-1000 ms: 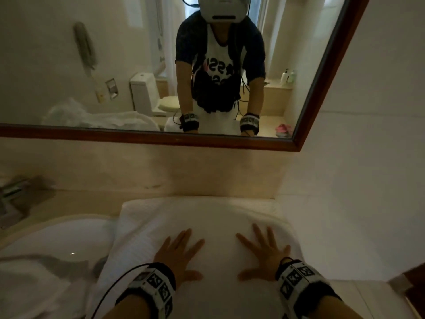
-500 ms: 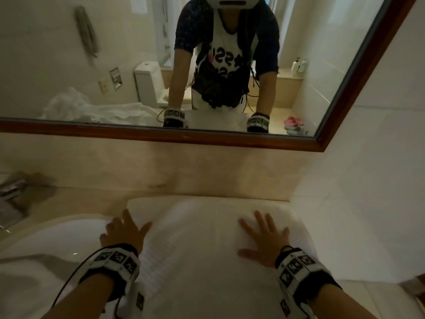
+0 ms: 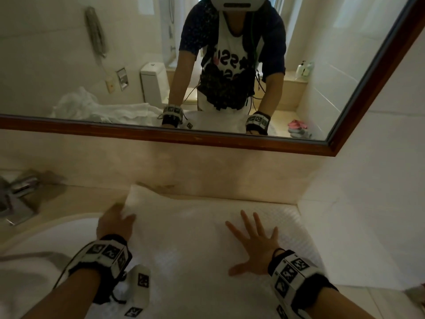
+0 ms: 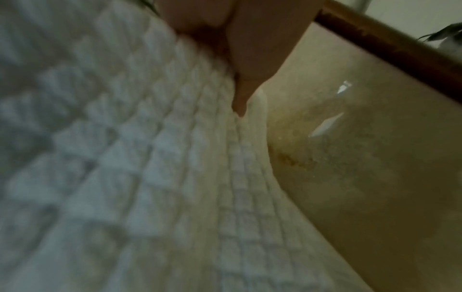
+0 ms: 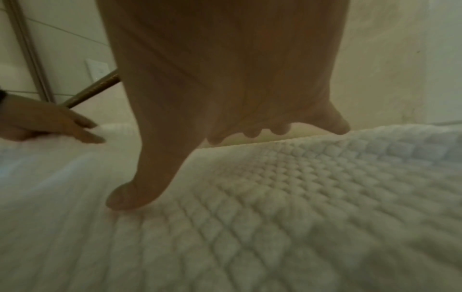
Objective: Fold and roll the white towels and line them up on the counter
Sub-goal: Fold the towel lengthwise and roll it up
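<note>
A white waffle-weave towel (image 3: 184, 238) lies spread on the beige counter, right of the sink. My right hand (image 3: 255, 247) presses flat on its right half, fingers straight and spread; the right wrist view shows the palm (image 5: 225, 98) over the weave (image 5: 275, 197). My left hand (image 3: 113, 223) is at the towel's left edge near the far corner and grips it, and the corner stands slightly raised. The right wrist view shows the left hand (image 5: 50, 122) on that edge. In the left wrist view one finger (image 4: 242, 89) lies along the towel (image 4: 125, 158).
The white sink basin (image 3: 57, 236) is at the left, with a chrome faucet (image 3: 18, 199) behind it. Another white towel (image 3: 23, 284) lies crumpled at lower left. The backsplash (image 3: 207, 171) and wood-framed mirror (image 3: 161, 134) close the back, a tiled wall (image 3: 368, 203) the right.
My left hand left the middle of the towel, slid to its left edge and took hold near the far corner, which has risen. The right hand stays flat in place.
</note>
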A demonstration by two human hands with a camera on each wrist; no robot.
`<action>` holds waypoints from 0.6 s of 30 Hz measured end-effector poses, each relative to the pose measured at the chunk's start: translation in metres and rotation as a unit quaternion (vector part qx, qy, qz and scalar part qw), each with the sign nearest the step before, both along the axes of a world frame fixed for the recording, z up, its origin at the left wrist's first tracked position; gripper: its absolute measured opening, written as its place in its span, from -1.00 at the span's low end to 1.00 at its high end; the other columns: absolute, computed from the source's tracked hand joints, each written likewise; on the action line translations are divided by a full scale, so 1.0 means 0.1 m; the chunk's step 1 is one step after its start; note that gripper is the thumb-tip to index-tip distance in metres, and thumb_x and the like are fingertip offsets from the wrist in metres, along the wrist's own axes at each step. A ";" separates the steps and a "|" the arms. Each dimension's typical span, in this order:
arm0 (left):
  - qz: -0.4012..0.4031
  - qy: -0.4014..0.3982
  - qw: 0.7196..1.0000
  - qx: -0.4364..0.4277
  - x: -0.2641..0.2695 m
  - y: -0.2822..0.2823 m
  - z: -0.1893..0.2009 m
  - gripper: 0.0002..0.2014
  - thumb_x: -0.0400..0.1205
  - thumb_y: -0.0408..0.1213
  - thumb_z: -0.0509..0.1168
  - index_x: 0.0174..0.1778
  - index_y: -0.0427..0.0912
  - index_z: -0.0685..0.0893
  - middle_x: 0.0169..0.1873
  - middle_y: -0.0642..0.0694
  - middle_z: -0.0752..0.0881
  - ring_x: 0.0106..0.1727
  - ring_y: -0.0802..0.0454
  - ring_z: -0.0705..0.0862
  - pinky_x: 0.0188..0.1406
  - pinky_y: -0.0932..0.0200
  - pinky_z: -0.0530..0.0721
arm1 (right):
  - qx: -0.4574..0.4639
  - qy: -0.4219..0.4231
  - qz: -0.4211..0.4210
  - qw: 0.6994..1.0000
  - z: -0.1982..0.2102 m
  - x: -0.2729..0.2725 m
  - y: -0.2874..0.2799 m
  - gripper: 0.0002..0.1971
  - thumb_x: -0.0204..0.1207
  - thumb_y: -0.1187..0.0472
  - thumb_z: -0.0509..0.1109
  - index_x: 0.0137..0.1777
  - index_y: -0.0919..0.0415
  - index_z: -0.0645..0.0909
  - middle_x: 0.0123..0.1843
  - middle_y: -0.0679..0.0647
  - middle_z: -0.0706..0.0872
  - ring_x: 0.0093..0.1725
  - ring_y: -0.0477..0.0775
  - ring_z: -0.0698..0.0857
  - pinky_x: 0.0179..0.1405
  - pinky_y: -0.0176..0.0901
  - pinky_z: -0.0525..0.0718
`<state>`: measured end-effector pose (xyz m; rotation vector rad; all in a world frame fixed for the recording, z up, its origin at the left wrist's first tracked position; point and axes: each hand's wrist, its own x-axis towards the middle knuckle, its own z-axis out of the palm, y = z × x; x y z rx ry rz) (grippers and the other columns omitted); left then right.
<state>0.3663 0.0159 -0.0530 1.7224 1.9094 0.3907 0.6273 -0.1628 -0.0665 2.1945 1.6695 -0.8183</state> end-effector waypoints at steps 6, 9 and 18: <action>-0.082 -0.010 0.985 0.153 0.14 0.08 0.58 -0.68 0.66 -0.28 0.20 0.32 -0.27 0.50 0.10 -0.42 0.68 0.11 -0.39 0.63 0.10 -0.12 0.55 | -0.029 0.020 -0.021 0.999 -0.07 -0.16 0.13 0.24 -0.21 -0.66 0.10 0.47 -0.45 -0.47 0.57 -0.06 -0.62 0.56 0.25 -0.57 0.32 0.73 -0.34; -0.155 0.001 0.975 0.159 0.38 -0.04 0.84 -0.71 0.68 -0.24 0.17 0.30 -0.20 0.47 0.02 -0.38 0.70 0.03 -0.34 0.66 0.03 -0.09 0.60 | -0.024 0.020 -0.030 0.999 -0.09 -0.18 0.21 0.23 -0.18 -0.67 0.13 0.48 -0.46 -0.45 0.57 -0.06 -0.63 0.55 0.26 -0.58 0.30 0.73 -0.34; -0.347 -0.084 0.932 0.066 1.64 -0.79 1.00 -0.65 0.75 -0.25 0.00 0.37 -0.25 0.52 0.27 -0.24 0.63 0.25 -0.16 0.59 0.26 0.09 0.49 | 0.126 0.201 -0.160 0.958 0.19 0.29 -0.16 -0.44 0.66 -0.15 -0.04 0.61 -0.22 -0.12 0.56 -0.27 -0.30 0.68 0.08 -0.17 0.62 -0.03 -0.09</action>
